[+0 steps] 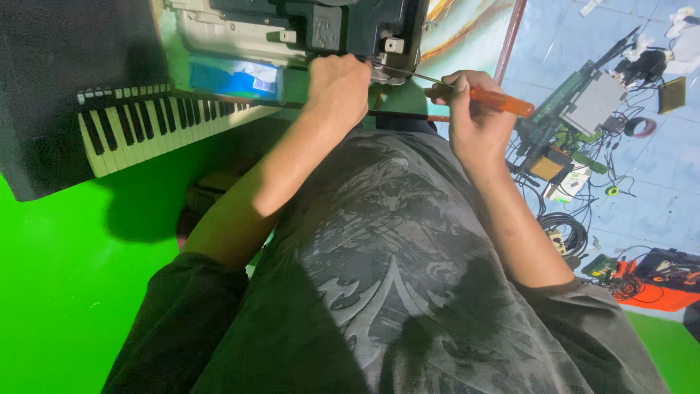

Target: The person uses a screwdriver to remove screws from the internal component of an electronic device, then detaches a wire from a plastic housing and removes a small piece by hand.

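Note:
My right hand (472, 109) grips a screwdriver with an orange handle (503, 101); its thin metal shaft runs left to a dark electronic unit (343, 25) at the top of the view. My left hand (337, 86) is closed against the lower edge of that unit, beside a small white bracket (392, 45). Whether the left hand holds a part is hidden by its own fingers. My grey patterned shirt (394, 270) fills the lower middle.
A keyboard with black and white keys (157, 124) lies at the left, under a black cover (65, 51). A green surface (58, 292) spreads at the lower left. On the tiled floor at right lie circuit boards (583, 109), cables (565, 230) and an orange tool bag (656, 281).

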